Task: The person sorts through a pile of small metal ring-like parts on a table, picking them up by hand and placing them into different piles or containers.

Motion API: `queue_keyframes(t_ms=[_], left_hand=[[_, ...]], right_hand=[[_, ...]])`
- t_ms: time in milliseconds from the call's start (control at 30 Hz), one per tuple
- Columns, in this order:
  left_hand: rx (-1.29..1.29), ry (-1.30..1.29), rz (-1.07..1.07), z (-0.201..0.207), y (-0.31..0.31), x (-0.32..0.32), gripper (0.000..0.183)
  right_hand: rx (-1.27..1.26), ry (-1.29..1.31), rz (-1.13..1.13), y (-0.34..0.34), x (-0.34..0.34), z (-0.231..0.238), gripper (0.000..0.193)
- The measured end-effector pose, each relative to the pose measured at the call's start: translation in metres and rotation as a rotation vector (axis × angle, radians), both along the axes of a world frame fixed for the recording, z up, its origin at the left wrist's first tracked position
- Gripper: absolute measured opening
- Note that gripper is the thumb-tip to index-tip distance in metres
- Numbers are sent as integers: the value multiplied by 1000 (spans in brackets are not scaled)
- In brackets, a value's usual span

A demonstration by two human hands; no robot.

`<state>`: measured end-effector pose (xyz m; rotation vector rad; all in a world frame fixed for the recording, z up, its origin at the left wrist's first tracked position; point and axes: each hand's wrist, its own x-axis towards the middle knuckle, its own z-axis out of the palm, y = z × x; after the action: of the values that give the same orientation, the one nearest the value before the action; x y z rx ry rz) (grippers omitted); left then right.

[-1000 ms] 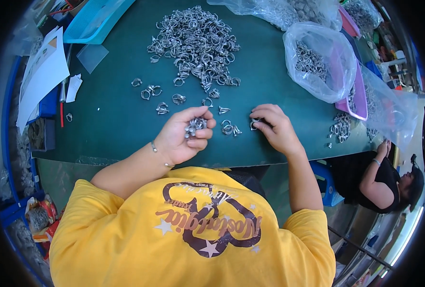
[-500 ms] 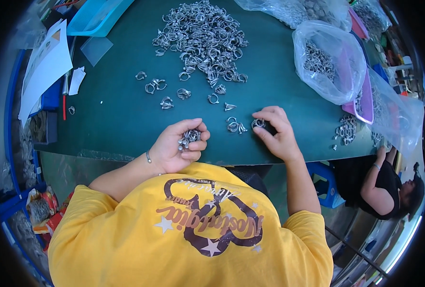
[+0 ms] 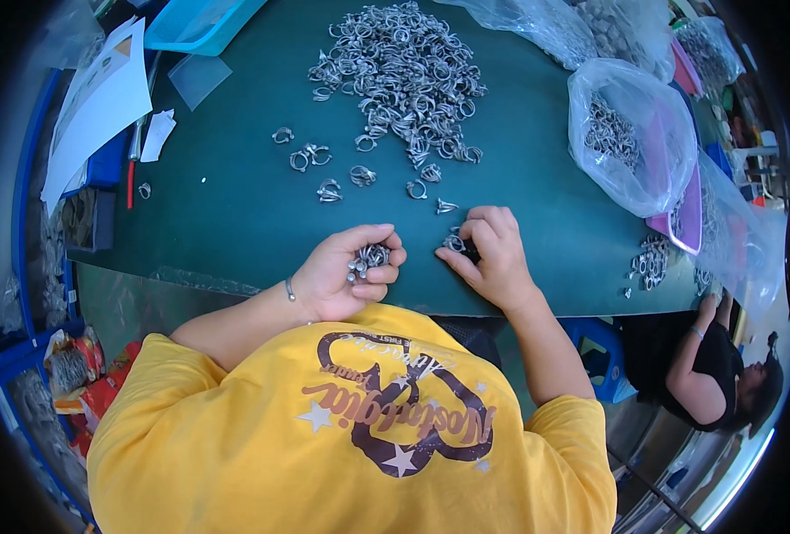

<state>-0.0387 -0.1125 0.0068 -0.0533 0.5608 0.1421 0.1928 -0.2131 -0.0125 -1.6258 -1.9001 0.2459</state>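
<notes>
Palm up near the table's front edge, my left hand (image 3: 346, 271) curls its fingers round a cluster of metal rings (image 3: 373, 258). To its right, my right hand (image 3: 493, 254) is low over the table, with thumb and fingers closing on a few silver rings (image 3: 454, 240). Its fingers partly hide how many are there. Just beyond the right hand a single ring (image 3: 447, 206) lies by itself. Several more loose rings (image 3: 362, 175) are scattered ahead of my hands, in front of a large heap of rings (image 3: 404, 71).
On the right a clear plastic bag of rings (image 3: 613, 133) sits in a purple tray (image 3: 693, 209), with a small pile of rings (image 3: 650, 262) nearby. A blue tray (image 3: 195, 27) and paper sheets (image 3: 101, 102) are at left. Another person (image 3: 702, 374) sits at far right.
My right hand has moved left onto the small group of rings that lay beside it. My left hand still holds its cluster. The whole view has shifted slightly.
</notes>
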Motion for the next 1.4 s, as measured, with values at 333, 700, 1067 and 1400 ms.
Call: queue_keyframes(t_ms=[333,700,1067,1400], left_hand=[[-6,15,-17,-1,1,3,21],[-10,20,-2,-2,2,1,22],[195,97,14,4,3,-7,27],[-123,-326,41,-27,-7,-17,39]], right_hand=[[39,1,-112,36,-17,7,54],[46,132,-262,55,-20,-5,21],[122,-147,85,42,-33,5,21],[16,539,327,48,-86,47,15]])
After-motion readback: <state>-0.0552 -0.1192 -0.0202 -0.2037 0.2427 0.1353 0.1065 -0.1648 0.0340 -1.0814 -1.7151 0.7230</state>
